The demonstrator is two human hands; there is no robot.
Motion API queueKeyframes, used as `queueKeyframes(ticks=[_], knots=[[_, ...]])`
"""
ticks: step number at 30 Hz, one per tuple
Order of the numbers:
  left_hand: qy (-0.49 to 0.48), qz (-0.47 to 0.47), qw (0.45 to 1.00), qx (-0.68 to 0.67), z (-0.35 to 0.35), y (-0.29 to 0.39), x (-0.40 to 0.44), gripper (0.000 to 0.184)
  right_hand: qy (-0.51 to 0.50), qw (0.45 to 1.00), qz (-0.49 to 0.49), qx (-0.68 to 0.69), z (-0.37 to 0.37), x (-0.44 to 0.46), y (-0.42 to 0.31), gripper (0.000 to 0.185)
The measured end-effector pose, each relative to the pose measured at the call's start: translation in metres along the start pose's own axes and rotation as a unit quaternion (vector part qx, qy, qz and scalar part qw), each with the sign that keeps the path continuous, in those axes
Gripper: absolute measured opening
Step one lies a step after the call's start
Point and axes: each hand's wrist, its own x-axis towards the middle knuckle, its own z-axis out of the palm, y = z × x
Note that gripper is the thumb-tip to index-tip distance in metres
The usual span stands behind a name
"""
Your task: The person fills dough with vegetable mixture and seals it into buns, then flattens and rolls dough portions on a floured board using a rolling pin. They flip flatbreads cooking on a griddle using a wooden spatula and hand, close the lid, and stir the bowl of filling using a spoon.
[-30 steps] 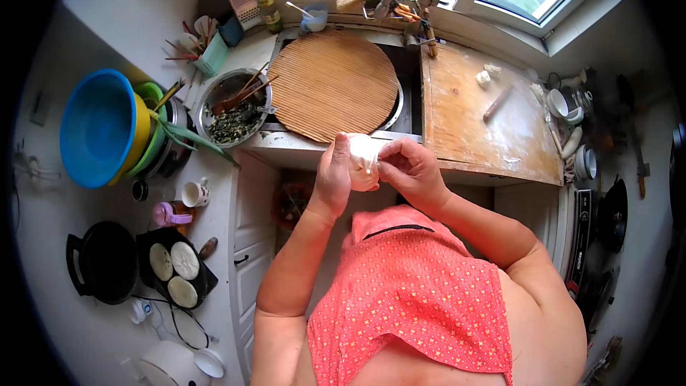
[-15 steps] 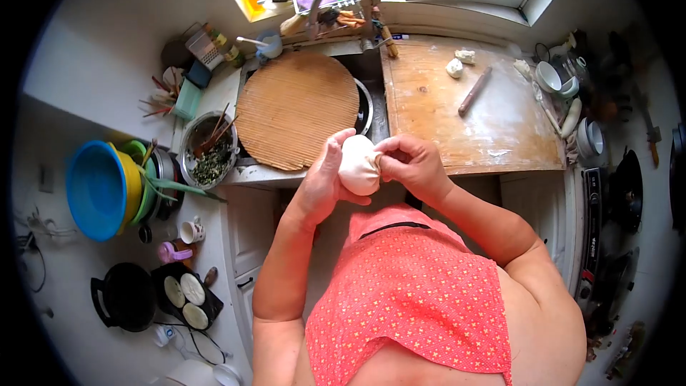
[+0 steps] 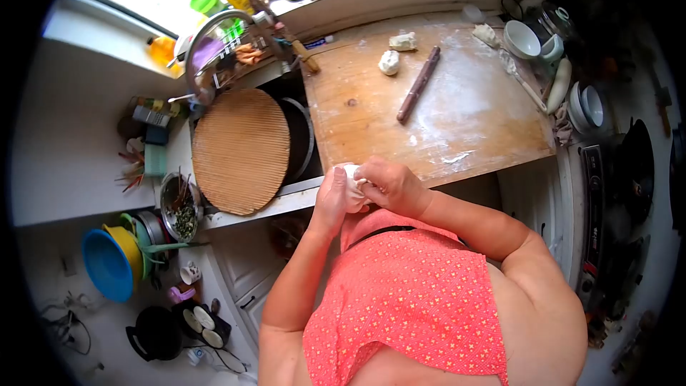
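Close in front of my body, a white dough bun [image 3: 353,201] is held between both hands, partly hidden by them. My left hand [image 3: 329,199] cups it from the left side, thumb up along its edge. With closed fingertips my right hand [image 3: 394,184] pinches the gathered dough at its upper right. Beyond my hands lies the floured wooden board [image 3: 364,129]. On it rest a dark rolling pin [image 3: 419,86] and two lumps of dough, one round [image 3: 389,63] and one longer [image 3: 403,41].
A round ridged wooden lid [image 3: 239,150] lies over part of the sink, below a curved faucet [image 3: 196,46]. Left of it stands a metal bowl of chopped green filling [image 3: 184,221]. Blue and yellow basins [image 3: 107,264] are at far left. White bowls [image 3: 522,39] sit at the board's right edge.
The view has turned to the right, so the board sits more central. Both hands have drawn closer together around the bun, and the right fingers now cover more of its top.
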Motion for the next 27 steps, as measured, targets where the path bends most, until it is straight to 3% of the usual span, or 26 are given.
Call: queueKeyframes(ticks=[2,5,7,9,11,12,17,22,27], knots=[[0.002,-0.016,0.999,0.041,0.018,-0.001,0.020,0.052,-0.046,0.998,0.037,-0.029,-0.023,-0.005,0.015,0.012],[-0.009,-0.027,0.997,0.073,0.037,-0.015,0.059,0.048,-0.010,0.992,0.114,-0.046,-0.053,-0.012,0.032,0.014],[-0.111,0.011,0.978,0.177,0.049,-0.018,0.089,0.047,0.008,0.990,0.126,-0.058,-0.071,-0.017,0.045,0.014],[-0.181,-0.040,0.969,0.163,0.064,-0.023,0.113,0.046,0.051,0.977,0.168,-0.119,-0.088,-0.022,0.057,0.009],[-0.099,-0.082,0.991,0.038,0.099,-0.021,0.122,0.045,0.045,0.967,0.216,-0.129,-0.103,-0.027,0.069,0.010],[-0.121,-0.076,0.990,0.017,0.106,-0.024,0.129,0.044,0.041,0.959,0.227,-0.168,-0.106,-0.030,0.080,0.010],[-0.129,-0.054,0.988,0.066,0.100,-0.064,0.159,0.043,0.014,0.924,0.258,-0.281,-0.115,-0.030,0.092,0.010],[-0.039,-0.034,0.997,0.058,0.099,-0.060,0.144,0.040,-0.043,0.921,0.241,-0.304,-0.101,-0.027,0.095,0.004],[-0.047,-0.048,0.997,0.043,0.095,-0.062,0.142,0.038,-0.054,0.918,0.240,-0.310,-0.101,-0.021,0.093,0.004]])
